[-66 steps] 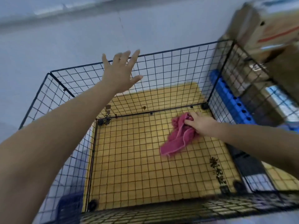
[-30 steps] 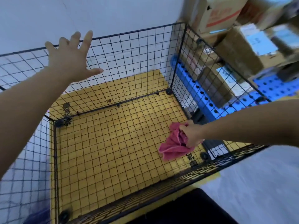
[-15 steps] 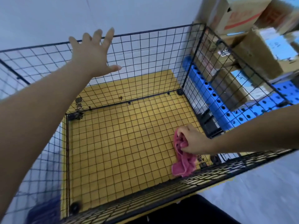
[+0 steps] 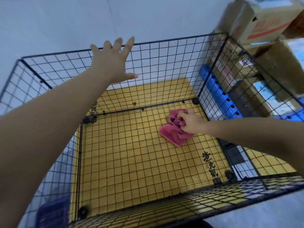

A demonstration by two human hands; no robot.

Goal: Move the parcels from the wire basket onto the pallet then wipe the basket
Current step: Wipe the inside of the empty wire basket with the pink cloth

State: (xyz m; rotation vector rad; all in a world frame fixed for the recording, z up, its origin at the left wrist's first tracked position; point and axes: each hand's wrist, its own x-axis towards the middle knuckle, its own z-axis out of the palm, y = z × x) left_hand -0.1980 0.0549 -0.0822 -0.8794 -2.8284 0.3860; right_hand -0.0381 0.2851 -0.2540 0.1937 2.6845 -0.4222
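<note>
The black wire basket [image 4: 164,41] stands open-topped in front of me, with no parcels inside. My right hand [image 4: 190,121] grips a bunched pink cloth [image 4: 174,132] and holds it against the basket's wire floor near the far right corner. My left hand [image 4: 113,63] is raised with straight, spread fingers at the basket's far rim; whether it touches the wire I cannot tell. Brown cardboard parcels [image 4: 263,18] are stacked on a blue pallet [image 4: 220,97] just beyond the basket's right wall.
A yellow mat [image 4: 131,158] lies under the basket floor. A pale wall [image 4: 65,22] rises behind the basket. A dark blue object [image 4: 52,213] shows through the left wall near the front. Pale floor [image 4: 271,214] lies at the lower right.
My right hand has dragged the pink cloth from the near right corner of the basket floor back toward the far right corner. My left hand stays raised by the far rim.
</note>
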